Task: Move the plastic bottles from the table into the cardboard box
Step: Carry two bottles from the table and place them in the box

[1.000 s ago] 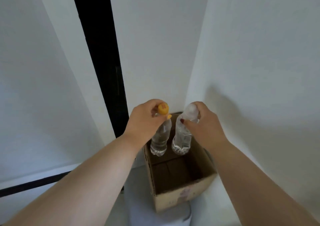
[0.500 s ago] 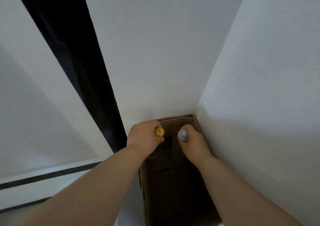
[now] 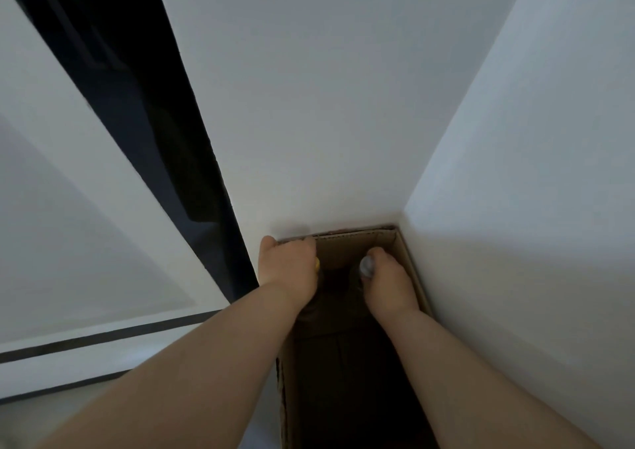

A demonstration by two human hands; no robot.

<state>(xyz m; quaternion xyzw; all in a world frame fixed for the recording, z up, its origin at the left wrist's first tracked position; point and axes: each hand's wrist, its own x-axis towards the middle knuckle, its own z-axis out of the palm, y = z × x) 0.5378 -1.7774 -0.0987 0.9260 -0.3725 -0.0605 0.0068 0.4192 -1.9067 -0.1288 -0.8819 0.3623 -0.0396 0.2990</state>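
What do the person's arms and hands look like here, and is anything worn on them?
Both forearms are bare down to the bottom edge of the picture: no sleeves, watch or bracelet show. The left hand and the right hand wear no gloves and no visible rings. The fingernails cannot be made out in this view.

Both bare arms reach forward and down; the left hand (image 3: 290,266) and right hand (image 3: 386,282) are each curled closed, knuckles up.

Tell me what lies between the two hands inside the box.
In the head view, only the cardboard box's shadowed interior lies between left hand and right hand.
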